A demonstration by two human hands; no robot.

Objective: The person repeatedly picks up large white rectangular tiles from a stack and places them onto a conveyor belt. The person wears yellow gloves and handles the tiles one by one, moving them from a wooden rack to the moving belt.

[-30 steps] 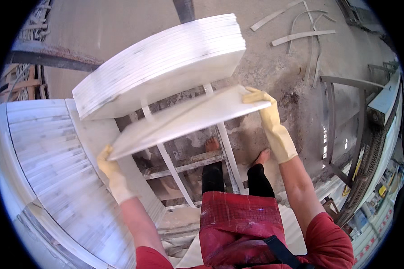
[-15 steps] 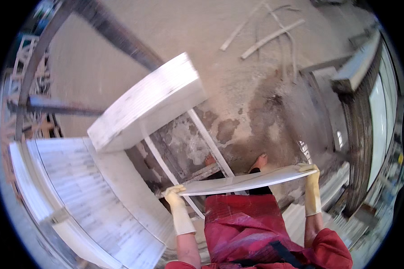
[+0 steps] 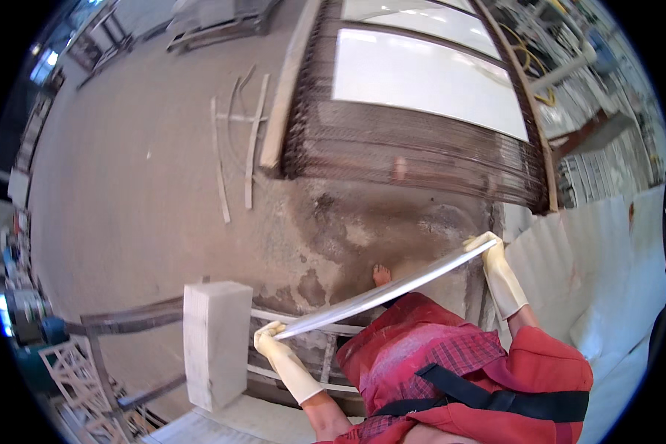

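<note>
A long white slab [image 3: 385, 293], seen nearly edge-on, spans the space in front of my red apron. My left hand [image 3: 270, 338], in a pale yellow rubber glove, grips its left end. At the other end my right hand [image 3: 484, 244], gloved alike, is closed on the slab's edge and sits farther forward, so the slab lies slantwise. Ahead stands a dark conveyor [image 3: 333, 148] of close-set rollers or chains, its near part bare. Farther along it rests a white slab [image 3: 429, 78], with another beyond.
At my left a stack of white slabs [image 3: 216, 348] stands on a metal frame. Wood strips [image 3: 255, 140] lie on the floor left of the conveyor. Corrugated sheeting [image 3: 592, 274] rises at my right. The floor near my bare foot [image 3: 381, 275] looks wet.
I have turned right, so the conveyor now stands ahead and the slab stack has passed to my lower left. Both hands still hold the slab, now tipped more edge-on.
</note>
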